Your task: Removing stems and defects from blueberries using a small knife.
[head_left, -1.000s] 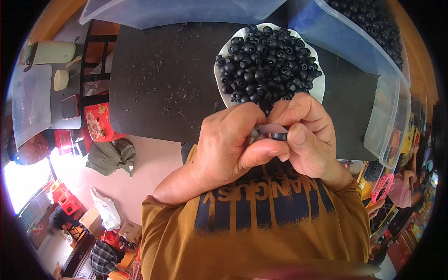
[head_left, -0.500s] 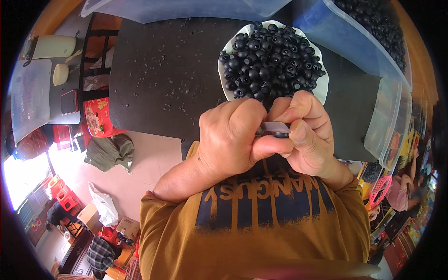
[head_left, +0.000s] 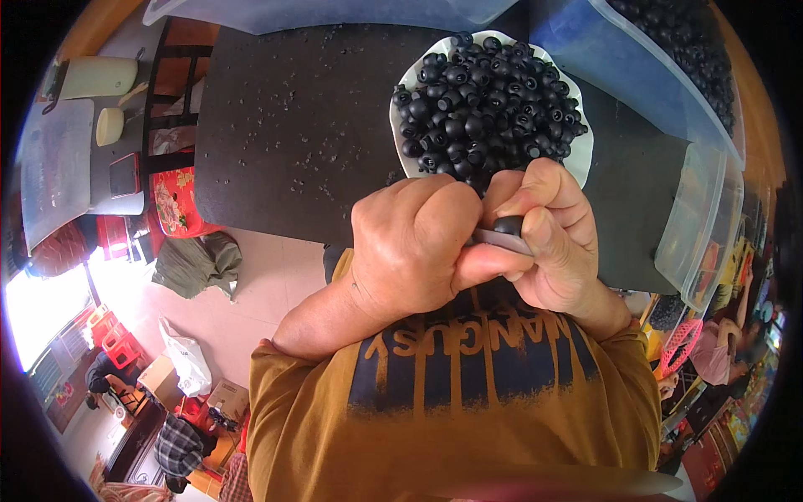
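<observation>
My left hand (head_left: 410,238) is closed round a small knife, whose flat grey blade (head_left: 503,241) points toward my right hand. Between the thumb and fingers of my right hand (head_left: 565,247) is a small black rounded plastic piece (head_left: 508,224), partly covered by the fingers. The blade lies along the near side of this piece, close to my right thumb; the knife's handle is hidden in my left fist. Just beyond both hands, a white dish with a wavy rim (head_left: 583,159) holds a heap of similar black pieces (head_left: 477,109), some with open, hollow ends.
Small black scraps lie scattered over the dark tabletop (head_left: 284,109). A bluish clear bin (head_left: 585,50) with more black pieces stands at the far right, near a clear plastic box (head_left: 694,217). A red floral seat (head_left: 171,205) is at left. Other people (head_left: 178,443) are in the background.
The blade has tilted, its tip now lower and nearer me. More of the black piece shows above the blade. Both hands stay in nearly the same place.
</observation>
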Available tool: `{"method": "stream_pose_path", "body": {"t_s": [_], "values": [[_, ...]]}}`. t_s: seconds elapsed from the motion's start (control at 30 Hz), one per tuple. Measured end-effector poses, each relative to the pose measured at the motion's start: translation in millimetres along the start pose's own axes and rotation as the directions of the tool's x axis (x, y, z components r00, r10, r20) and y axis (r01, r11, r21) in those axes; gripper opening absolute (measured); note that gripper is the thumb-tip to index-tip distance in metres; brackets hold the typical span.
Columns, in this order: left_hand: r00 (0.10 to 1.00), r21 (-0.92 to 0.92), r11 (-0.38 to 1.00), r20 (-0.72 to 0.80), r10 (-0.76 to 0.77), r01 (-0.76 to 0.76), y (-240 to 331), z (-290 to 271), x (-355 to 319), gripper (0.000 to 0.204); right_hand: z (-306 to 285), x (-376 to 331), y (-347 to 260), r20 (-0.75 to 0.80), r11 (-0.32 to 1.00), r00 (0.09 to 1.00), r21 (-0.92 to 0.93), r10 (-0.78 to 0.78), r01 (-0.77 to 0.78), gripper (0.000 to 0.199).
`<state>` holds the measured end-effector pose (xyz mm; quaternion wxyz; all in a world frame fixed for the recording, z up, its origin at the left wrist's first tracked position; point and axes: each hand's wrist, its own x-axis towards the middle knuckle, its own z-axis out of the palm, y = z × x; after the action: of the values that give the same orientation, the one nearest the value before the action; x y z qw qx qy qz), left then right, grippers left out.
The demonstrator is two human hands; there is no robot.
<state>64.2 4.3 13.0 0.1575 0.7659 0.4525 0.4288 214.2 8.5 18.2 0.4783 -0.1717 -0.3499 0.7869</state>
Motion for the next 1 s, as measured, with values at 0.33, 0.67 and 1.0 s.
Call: {"method": "stream_pose_path", "body": {"t_s": [0.33, 0.67, 1.0], "values": [[0.981, -0.077, 0.979, 0.058, -0.184, 0.188, -1.5, -22.0, -13.6, 0.059, 9.4, 15.5, -32.4, -0.022, 0.961, 0.999, -0.272, 0.038, -0.042, 0.021], [0.958, -0.109, 0.951, 0.04, -0.285, 0.288, 0.9, -26.3, -21.3, 0.057, 7.5, 55.1, -88.8, 0.087, 0.467, 0.918, -0.84, -0.388, 0.276, 0.015], [0.922, -0.067, 0.928, 0.157, -0.353, 0.367, -0.9, -9.6, -5.6, 0.051, -32.2, -54.5, -29.9, -0.106, 0.15, 0.943, -0.987, -0.317, -0.06, 0.018]]}}
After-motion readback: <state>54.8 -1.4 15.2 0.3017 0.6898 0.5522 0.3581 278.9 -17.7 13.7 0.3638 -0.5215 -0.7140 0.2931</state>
